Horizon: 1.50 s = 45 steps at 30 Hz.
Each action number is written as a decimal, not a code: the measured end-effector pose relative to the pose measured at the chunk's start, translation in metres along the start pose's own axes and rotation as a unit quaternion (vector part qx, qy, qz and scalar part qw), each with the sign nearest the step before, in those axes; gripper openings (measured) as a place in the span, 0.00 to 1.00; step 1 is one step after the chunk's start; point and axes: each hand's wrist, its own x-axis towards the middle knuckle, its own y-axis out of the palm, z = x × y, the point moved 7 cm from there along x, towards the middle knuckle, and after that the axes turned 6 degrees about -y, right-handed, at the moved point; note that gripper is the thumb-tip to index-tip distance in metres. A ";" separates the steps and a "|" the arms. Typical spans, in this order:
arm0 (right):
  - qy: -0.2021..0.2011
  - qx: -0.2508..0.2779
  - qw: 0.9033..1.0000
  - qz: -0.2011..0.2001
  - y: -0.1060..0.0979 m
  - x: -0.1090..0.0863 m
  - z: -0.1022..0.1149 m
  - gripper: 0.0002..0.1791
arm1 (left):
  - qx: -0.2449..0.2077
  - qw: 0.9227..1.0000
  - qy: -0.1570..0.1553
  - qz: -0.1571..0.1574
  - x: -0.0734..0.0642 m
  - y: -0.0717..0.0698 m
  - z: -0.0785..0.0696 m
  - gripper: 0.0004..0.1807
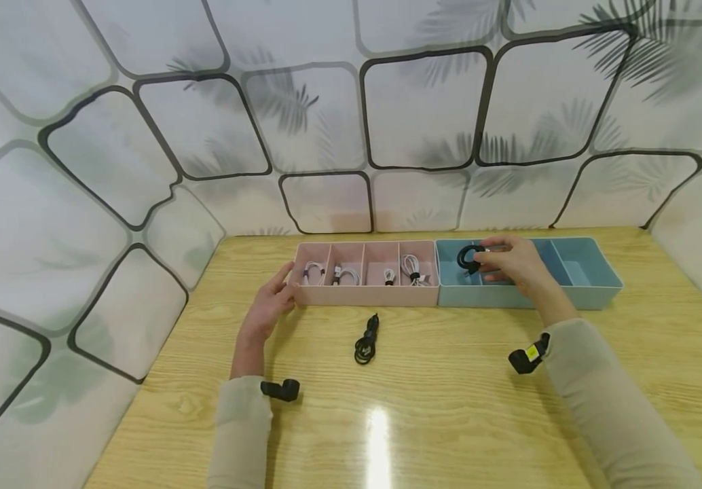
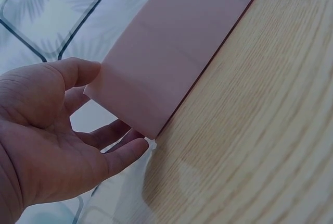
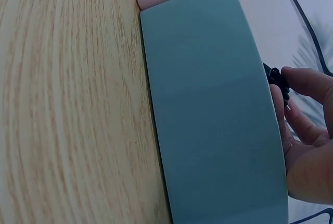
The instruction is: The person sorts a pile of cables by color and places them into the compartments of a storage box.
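My right hand (image 1: 512,261) pinches a coiled black cable (image 1: 464,262) between thumb and fingers over the left part of the blue divided box (image 1: 485,297). In the right wrist view, the bundled cable (image 3: 279,84) shows just past the box's rim. My left hand (image 1: 265,312) holds the left end of the pink divided box (image 1: 363,296), thumb at the front corner and fingers around the end wall. White cables (image 1: 411,265) lie coiled in the pink compartments. Another black cable (image 1: 370,334), bundled, lies on the table in front of the pink box.
The pink and blue boxes stand end to end near the back edge of the wooden table (image 1: 436,394). Behind them hangs a patterned cloth (image 1: 424,109), which also rises at the left and right sides. Partitions (image 1: 559,263) split the blue box into compartments.
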 end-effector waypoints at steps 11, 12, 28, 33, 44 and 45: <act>-0.001 -0.015 1.000 -0.001 -0.001 0.000 -0.002 0.33 | -0.001 1.000 0.012 -0.005 0.001 0.002 0.001 0.31; -0.001 -0.020 1.000 0.000 -0.001 0.000 -0.003 0.33 | 0.001 1.000 0.012 -0.004 0.001 0.002 0.000 0.31; 0.000 -0.039 0.999 0.008 0.000 0.001 -0.004 0.32 | -0.002 1.000 0.012 0.004 -0.001 0.003 -0.001 0.31; 0.001 -0.039 0.999 0.009 0.001 0.001 -0.003 0.31 | 0.004 1.000 0.006 0.004 -0.001 0.003 0.000 0.31; -0.003 -0.038 0.999 0.013 0.002 0.001 0.002 0.31 | -0.007 1.000 0.012 0.003 0.000 0.002 0.000 0.31; -0.004 -0.036 0.999 0.014 0.003 0.002 0.002 0.31 | -0.007 1.000 0.010 0.002 0.000 0.002 0.000 0.31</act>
